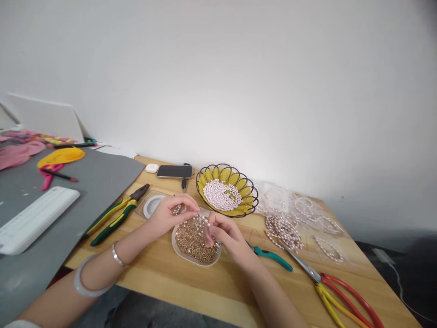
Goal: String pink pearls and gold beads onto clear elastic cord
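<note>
My left hand (174, 211) and my right hand (225, 231) are close together above a white tub (199, 263) of small gold beads (193, 241). Each has its thumb and fingers pinched. Between the fingertips hangs a short bead strand (201, 220) with pale, pearly beads; its thread is too fine to make out. More beads show under my left palm. Just behind the hands stands a yellow basket (249, 207) with a black wire rim, holding loose pale pink beads (218, 195).
Green-and-yellow pliers (131, 202) lie left, teal-handled pliers (273, 256) right. Scissors (319, 276) with red and yellow handles are at the front right. Bead strands (283, 231) and plastic bags (300, 205) lie behind them. A phone (174, 171) rests near the wall.
</note>
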Tool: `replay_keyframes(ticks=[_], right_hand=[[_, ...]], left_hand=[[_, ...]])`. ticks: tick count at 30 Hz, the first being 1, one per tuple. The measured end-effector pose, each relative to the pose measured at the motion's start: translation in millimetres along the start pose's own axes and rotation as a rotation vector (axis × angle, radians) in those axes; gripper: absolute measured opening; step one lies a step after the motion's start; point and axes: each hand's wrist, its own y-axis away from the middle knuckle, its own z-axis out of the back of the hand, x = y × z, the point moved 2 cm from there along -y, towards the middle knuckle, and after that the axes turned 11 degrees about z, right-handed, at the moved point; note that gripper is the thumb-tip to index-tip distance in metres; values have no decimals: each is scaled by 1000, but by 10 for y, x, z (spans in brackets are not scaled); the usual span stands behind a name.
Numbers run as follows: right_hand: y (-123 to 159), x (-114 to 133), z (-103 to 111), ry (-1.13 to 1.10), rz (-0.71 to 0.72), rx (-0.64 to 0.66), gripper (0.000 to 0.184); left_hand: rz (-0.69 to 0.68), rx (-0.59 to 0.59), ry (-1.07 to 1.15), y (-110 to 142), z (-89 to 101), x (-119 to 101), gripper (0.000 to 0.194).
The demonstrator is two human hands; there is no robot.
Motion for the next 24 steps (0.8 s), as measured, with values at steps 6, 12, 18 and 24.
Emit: replay_keyframes(ticks=[6,12,18,24], right_hand=[[3,-25,7,-5,-14,-16,32],[2,-27,1,-4,-27,-14,32],[-3,-13,-9,15,-38,0,31],[0,-30,-2,13,-40,-1,32]], left_hand=[[10,-3,-8,-4,-5,-29,4],[58,-42,-9,2,-9,-1,5],[67,-50,-25,10,-5,18,4],[60,-43,34,7,6,38,4]])
